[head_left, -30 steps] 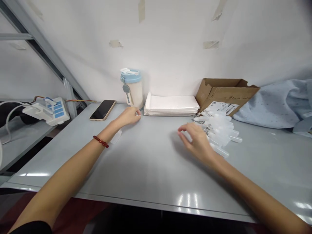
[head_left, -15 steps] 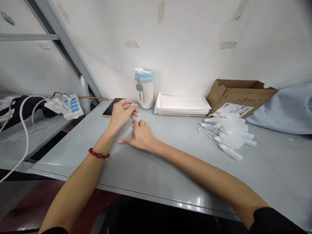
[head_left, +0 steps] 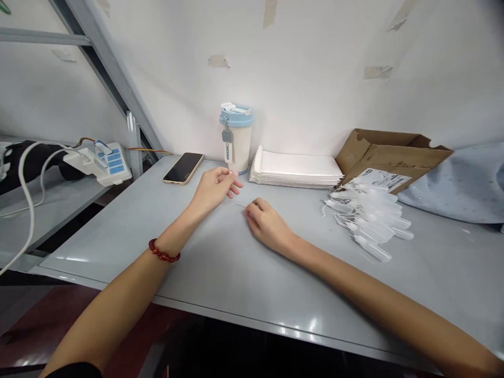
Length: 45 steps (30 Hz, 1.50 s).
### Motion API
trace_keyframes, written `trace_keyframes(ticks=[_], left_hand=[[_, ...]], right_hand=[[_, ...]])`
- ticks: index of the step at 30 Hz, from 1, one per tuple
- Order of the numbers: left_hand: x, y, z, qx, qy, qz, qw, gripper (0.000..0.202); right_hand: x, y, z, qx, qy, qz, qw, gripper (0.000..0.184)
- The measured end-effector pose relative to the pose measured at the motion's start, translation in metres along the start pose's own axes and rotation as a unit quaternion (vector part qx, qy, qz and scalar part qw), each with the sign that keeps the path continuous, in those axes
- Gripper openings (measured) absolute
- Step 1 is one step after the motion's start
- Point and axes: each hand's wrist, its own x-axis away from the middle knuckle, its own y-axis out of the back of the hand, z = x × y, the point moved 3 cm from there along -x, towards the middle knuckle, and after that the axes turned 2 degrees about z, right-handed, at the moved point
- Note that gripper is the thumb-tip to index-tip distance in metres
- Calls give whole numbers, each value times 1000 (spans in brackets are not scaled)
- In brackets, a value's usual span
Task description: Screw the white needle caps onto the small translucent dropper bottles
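Note:
My left hand (head_left: 213, 190) is raised a little over the table, in front of a cream travel cup with a blue lid (head_left: 240, 137). Its thumb and index finger are pinched together, with a tiny whitish bit at the tips that I cannot identify. My right hand (head_left: 270, 224) lies low over the tabletop, fingers curled inward; whatever they close on is hidden. A thin pale strand (head_left: 238, 205) shows beside its fingertips, between the two hands. Off to the right lies a heap of clear plastic tubes (head_left: 372, 223) with white caps and strings.
A phone (head_left: 184, 168) lies left of the cup on the grey table (head_left: 220, 283). White padded envelopes (head_left: 297, 168) are stacked along the wall. Behind the tubes are an open cardboard box (head_left: 388, 157) and pale blue cloth (head_left: 460, 178). A power strip (head_left: 112, 163) with cables sits at left.
My right hand has moved right, away from the left, and its spread fingers have curled. The clear tube beside it no longer shows. My left hand has shifted slightly right, still pinched.

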Motion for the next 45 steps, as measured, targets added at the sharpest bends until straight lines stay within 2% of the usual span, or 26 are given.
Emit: trace_keyframes(ticks=[4, 6, 9, 11, 14, 17, 23, 30, 36, 40, 42, 45], left_hand=[[14, -17, -2, 4, 18, 68, 998, 18], [23, -29, -2, 20, 25, 123, 992, 22], [39, -49, 0, 69, 48, 234, 969, 25], [49, -60, 2, 74, 56, 274, 957, 25], [59, -70, 4, 46, 45, 283, 957, 25], [62, -73, 6, 51, 58, 268, 960, 23], [66, -76, 8, 83, 100, 268, 955, 21], [67, -76, 8, 61, 105, 293, 948, 20], [65, -76, 5, 48, 93, 321, 941, 16], [64, -74, 4, 39, 77, 339, 937, 14], [63, -73, 3, 31, 54, 347, 936, 15], [63, -71, 2, 40, 29, 365, 930, 16]], right_hand=[[45, 28, -26, -32, -33, -32, 998, 11], [68, 40, -35, -44, -69, -58, 995, 8], [91, 49, -41, -77, -135, -93, 983, 8], [96, 48, -40, -142, -170, -118, 968, 11], [94, 40, -32, -224, -159, -117, 954, 13], [93, 36, -24, -249, -144, -109, 952, 13], [98, 39, -17, -207, -126, -95, 966, 13], [97, 38, -11, -189, -21, -91, 977, 15], [98, 34, -10, -200, -19, -83, 976, 20], [98, 35, -10, -242, -54, -61, 967, 20], [97, 37, -9, -287, -77, -38, 954, 20], [97, 40, -9, -382, -115, -6, 917, 20]])
